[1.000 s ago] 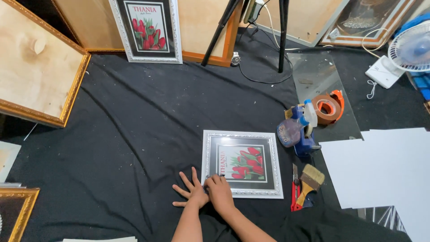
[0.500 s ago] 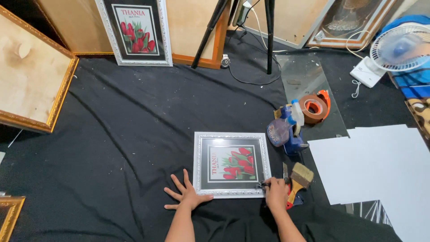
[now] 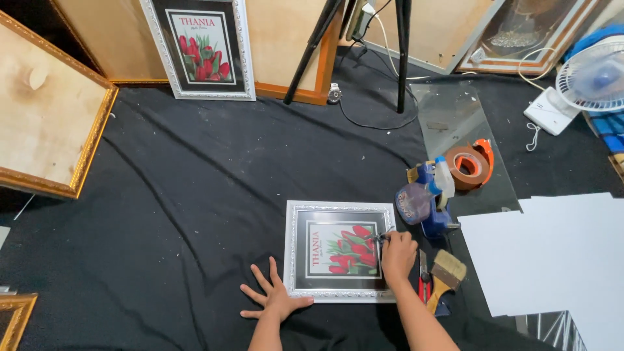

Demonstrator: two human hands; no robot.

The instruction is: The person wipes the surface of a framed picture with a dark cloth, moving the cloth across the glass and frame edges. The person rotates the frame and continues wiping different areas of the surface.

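The silver-framed picture of red tulips (image 3: 340,251) lies flat on the black floor cloth (image 3: 195,195), near its front edge. Left hand (image 3: 273,300) rests flat, fingers spread, at the frame's lower left corner. Right hand (image 3: 398,252) is closed, pinching a small dark tool (image 3: 382,237) against the frame's right side

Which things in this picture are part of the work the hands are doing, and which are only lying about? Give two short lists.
In use:
- silver picture frame with the tulip print
- left hand, flat on the cloth at the frame's corner
- right hand, holding a small dark tool, too small to identify

Lying about:
- tape dispenser
- spray bottle
- paintbrush
- white sheets
- fan
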